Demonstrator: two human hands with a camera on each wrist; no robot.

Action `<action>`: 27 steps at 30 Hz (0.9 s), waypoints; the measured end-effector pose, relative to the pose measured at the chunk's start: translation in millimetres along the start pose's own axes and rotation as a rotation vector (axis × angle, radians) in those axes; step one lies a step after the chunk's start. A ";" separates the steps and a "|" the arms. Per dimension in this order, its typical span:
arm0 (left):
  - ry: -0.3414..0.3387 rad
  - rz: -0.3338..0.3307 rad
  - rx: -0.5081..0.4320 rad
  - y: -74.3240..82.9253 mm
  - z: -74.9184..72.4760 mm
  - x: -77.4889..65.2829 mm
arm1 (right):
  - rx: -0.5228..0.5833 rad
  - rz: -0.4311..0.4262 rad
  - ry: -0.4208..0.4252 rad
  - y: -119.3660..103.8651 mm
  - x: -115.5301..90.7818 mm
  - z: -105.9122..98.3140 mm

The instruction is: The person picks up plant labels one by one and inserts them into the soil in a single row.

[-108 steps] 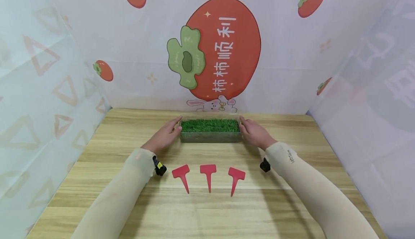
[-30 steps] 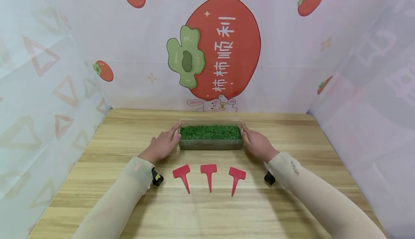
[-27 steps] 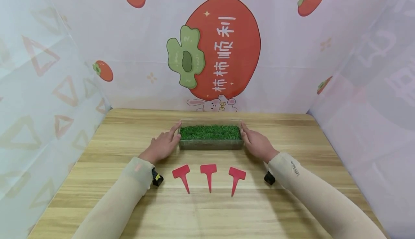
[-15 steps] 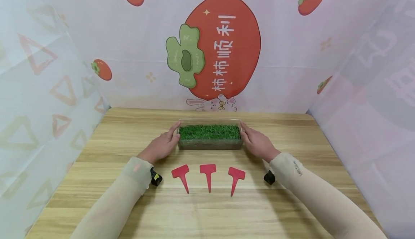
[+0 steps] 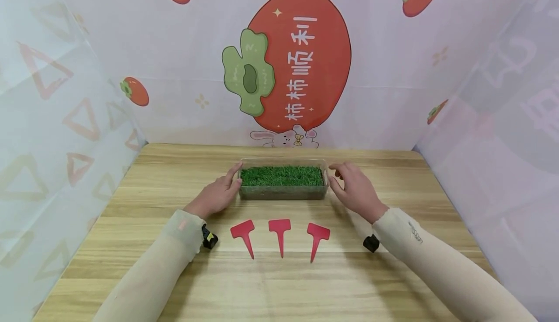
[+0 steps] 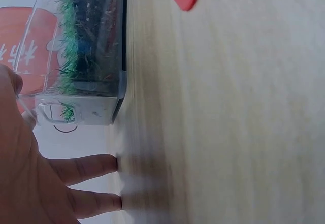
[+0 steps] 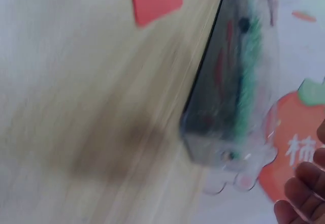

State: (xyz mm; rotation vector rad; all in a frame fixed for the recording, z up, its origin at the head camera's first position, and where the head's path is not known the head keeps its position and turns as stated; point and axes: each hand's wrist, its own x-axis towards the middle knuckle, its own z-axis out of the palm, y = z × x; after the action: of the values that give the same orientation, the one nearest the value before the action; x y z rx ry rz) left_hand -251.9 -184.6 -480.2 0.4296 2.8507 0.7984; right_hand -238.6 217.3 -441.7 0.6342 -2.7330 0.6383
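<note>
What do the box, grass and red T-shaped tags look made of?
Box: clear and glossy, probably hard plastic; it's see-through with bright highlights.
Grass: likely artificial, plastic blades; uniform green.
Red T-shaped tags: smooth, low-sheen, probably plastic; flat, evenly coloured.

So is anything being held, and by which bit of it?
Nothing is clearly gripped: the left hand touches the clear box at its left end, and the right hand holds nothing.
</note>
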 end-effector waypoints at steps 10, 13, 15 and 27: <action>0.002 0.011 0.002 -1.5 1.8 -0.9 | -0.022 -0.081 -0.212 -33.7 -25.4 2.8; 0.000 0.015 0.001 -1.5 1.6 -1.6 | -0.050 -0.081 -0.275 -42.4 -33.1 4.9; 0.004 0.015 0.004 -1.4 0.7 -2.0 | -0.071 -0.098 -0.309 -46.8 -37.1 7.3; -0.001 0.012 -0.004 -2.4 -0.7 -1.4 | -0.182 -0.134 -0.425 -56.0 -57.0 24.8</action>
State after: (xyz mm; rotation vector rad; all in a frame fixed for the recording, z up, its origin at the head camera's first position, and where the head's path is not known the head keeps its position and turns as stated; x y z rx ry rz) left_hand -251.3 -187.3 -480.8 0.4462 2.8481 0.8049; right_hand -166.5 180.5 -462.9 0.9945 -3.0464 0.2381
